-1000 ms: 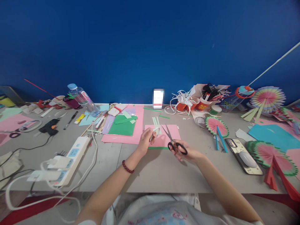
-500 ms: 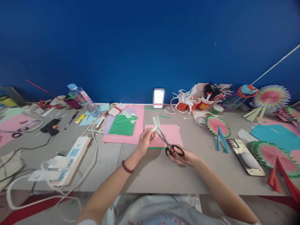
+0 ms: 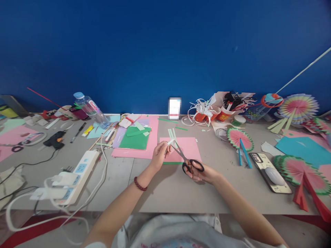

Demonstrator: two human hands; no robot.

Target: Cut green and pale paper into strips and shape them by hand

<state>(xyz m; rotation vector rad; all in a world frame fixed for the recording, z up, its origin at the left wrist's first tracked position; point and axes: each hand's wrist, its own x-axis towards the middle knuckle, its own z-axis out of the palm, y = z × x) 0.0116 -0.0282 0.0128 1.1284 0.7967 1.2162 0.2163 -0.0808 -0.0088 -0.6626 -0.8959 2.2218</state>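
My left hand [image 3: 160,153] pinches a small pale paper strip [image 3: 170,141] between thumb and fingers. In my right hand [image 3: 198,173] is a pair of black-handled scissors [image 3: 182,156], its blades parted and pointing up-left toward the strip. Whether the blades touch the paper I cannot tell. Under both hands lies a pink paper sheet [image 3: 190,148] with a green strip [image 3: 172,163] along its near edge. A few pale green strips [image 3: 170,133] rest just beyond the left fingertips.
Green paper [image 3: 136,139] lies on another pink sheet to the left. A power strip [image 3: 81,175], a glue gun [image 3: 54,138] and a bottle [image 3: 91,109] are further left. Rightward are paper cups [image 3: 225,114], a watermelon-coloured fan [image 3: 240,138] and a phone [image 3: 261,172] under a mouse [image 3: 274,176].
The view has shifted very slightly. Both hands, the strip and the scissors keep practically the same places.
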